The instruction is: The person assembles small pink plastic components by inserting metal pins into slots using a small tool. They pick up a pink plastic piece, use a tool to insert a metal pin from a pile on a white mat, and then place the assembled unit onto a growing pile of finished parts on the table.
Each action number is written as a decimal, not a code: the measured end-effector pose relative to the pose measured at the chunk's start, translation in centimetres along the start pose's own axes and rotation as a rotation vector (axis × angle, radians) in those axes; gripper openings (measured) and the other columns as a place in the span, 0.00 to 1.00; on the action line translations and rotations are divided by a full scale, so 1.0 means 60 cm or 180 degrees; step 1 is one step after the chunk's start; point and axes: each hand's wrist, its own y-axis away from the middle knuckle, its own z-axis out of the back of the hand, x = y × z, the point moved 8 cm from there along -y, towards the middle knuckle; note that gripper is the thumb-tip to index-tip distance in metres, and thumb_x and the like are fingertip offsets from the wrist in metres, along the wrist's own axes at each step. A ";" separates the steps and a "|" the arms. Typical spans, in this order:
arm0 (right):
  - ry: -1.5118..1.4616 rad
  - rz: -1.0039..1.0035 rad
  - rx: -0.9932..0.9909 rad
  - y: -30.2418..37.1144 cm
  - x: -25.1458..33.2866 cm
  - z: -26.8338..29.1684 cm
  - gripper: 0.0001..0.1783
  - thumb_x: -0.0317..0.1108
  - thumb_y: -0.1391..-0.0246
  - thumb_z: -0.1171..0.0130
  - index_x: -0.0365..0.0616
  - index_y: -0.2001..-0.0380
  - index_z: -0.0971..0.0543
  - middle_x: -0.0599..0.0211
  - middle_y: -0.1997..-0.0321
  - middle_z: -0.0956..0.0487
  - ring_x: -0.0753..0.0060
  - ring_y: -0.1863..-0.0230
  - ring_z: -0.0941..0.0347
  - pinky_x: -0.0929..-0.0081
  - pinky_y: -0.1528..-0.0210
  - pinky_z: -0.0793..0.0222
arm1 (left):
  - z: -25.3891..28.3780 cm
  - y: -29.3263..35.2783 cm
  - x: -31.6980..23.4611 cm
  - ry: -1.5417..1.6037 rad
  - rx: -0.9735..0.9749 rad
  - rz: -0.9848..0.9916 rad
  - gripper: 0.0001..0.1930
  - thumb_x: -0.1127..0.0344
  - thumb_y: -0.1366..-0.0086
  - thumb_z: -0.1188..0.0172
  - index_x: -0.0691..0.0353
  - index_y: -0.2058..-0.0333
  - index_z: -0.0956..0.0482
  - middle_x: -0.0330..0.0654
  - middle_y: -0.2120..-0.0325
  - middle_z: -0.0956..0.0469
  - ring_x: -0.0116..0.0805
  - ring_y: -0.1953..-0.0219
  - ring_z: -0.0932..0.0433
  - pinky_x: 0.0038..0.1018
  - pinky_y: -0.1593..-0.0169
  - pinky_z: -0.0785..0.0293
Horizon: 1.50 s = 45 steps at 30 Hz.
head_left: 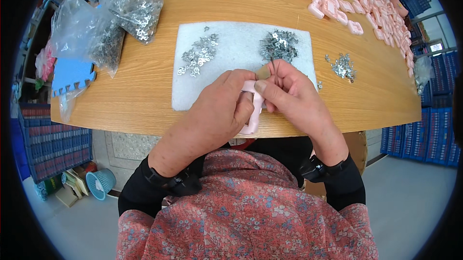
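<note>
My left hand is wrapped round a small pink plastic casing, its thumb lying over the opening in the part. Against the casing's far end, the thumb of my right hand presses from the right. That hand also grips thin dark metal tweezers, whose tips point away from me. A tan covering shows on a fingertip between the hands. Beneath and beyond them lies a white foam sheet bearing two piles of small metal pieces, one at left and a denser one at right.
A smaller pile of metal pieces lies right of the sheet. Many pink casings are heaped along the far right edge. Clear bags of metal parts and a blue foam mat occupy the left. A basket stands on the floor.
</note>
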 end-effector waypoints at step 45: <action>-0.0120 -0.0061 -0.1828 0.321 -0.098 0.354 0.10 0.34 0.41 0.38 0.39 0.62 0.23 0.78 0.74 0.26 0.90 0.78 0.37 0.89 0.78 0.45 | -0.074 -0.067 -0.060 0.1908 0.1735 0.1439 0.26 0.63 0.28 0.57 0.64 0.34 0.41 0.47 0.56 0.21 0.33 0.61 0.19 0.26 0.58 0.22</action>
